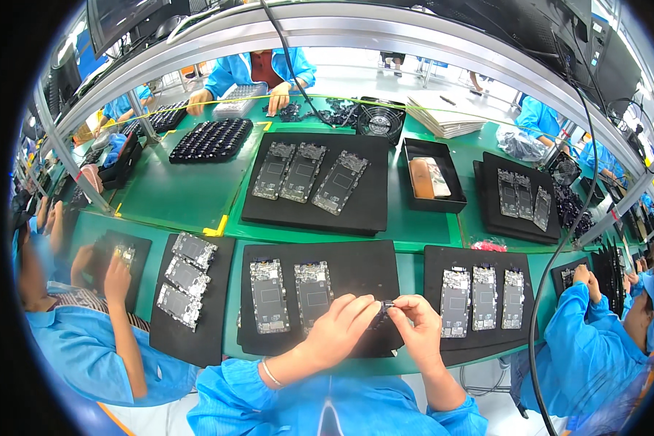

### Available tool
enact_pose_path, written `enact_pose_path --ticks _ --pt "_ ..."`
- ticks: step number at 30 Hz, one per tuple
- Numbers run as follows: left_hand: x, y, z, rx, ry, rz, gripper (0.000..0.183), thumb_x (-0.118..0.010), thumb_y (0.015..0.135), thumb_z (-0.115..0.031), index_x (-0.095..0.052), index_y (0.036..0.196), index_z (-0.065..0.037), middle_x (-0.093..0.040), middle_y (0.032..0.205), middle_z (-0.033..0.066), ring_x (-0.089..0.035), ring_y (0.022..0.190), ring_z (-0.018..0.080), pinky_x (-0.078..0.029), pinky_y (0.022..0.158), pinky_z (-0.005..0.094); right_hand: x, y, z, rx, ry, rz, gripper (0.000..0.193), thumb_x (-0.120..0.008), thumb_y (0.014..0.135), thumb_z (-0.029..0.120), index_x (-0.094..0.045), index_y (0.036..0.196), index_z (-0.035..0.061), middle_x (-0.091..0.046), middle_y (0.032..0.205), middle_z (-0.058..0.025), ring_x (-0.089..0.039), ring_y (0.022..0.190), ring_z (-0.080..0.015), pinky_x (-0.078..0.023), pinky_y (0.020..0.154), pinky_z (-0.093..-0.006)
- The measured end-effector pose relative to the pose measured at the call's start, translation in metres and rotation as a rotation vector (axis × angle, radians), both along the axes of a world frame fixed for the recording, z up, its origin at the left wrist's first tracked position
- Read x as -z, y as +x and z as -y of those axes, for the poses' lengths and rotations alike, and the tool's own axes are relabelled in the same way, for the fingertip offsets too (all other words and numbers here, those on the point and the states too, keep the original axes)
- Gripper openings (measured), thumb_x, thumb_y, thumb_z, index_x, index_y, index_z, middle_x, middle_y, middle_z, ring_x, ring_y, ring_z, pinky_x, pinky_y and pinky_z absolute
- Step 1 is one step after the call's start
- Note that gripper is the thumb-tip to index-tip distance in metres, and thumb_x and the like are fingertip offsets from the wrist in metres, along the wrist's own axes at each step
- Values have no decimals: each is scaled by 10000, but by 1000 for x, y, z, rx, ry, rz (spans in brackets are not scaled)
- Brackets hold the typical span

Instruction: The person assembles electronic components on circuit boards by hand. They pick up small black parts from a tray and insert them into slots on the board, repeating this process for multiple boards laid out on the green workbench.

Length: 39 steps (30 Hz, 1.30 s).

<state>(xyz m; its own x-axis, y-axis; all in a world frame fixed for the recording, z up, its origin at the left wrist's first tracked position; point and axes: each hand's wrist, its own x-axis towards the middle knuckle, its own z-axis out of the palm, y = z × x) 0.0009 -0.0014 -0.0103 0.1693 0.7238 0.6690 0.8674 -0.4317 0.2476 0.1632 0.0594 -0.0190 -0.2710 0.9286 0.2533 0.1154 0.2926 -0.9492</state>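
Over the right part of a black foam mat, my left hand and my right hand meet at a small dark part. Fingertips of both hands pinch it; its exact kind is too small to tell. Left of my hands, a phone frame with its circuit board lies flat on the mat. Beside it, a second phone frame is partly covered by my left hand. My hands hide the mat's lower right area.
On a mat to the right lie several phone frames; another mat at left holds more. Across the bench are a larger mat with phone frames, a black box and a fan. A cable hangs at right. Co-workers sit on both sides.
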Motion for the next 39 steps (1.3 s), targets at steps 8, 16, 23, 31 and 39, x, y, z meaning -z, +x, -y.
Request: enact_pose_path --ticks 8,16,23,31,39 --pt "4 -2 5 19 39 -55 462 -694 677 -37 -564 1120 -34 -556 1118 103 -548 945 290 -533 728 323 -2 3 -1 -55 157 76 169 -706 770 38 -605 906 40 -649 859 -59 -627 766 -132 -508 684 -269" --pt "7 -16 6 51 30 86 459 -751 665 -21 -564 1084 -43 -557 1085 106 -553 937 307 -522 757 356 -14 7 -13 -286 -111 35 174 -640 831 42 -616 1002 18 -656 894 -78 -647 793 -138 -524 709 -254" --pt "7 -23 -1 136 21 113 494 -759 655 -12 -539 1097 -36 -546 1097 126 -550 947 323 -514 774 378 -25 2 -33 -439 -3 225 144 -620 837 60 -603 971 11 -648 841 -68 -640 776 -129 -519 690 -258" --pt "5 -36 -56 70 -291 192 530 -738 684 -78 -496 1153 -27 -535 1142 153 -491 1067 339 -450 888 405 24 -15 -83 -152 -250 -25 115 -528 916 112 -549 953 5 -607 770 -36 -603 706 -99 -482 662 -238" --pt "21 -93 -55 -318 -788 -36 702 -814 619 -208 -478 1206 -19 -470 1226 141 -416 1169 336 -397 969 415 18 -13 -55 -168 -314 -56 72 -512 928 69 -533 939 1 -583 823 -43 -590 722 -104 -488 683 -232"
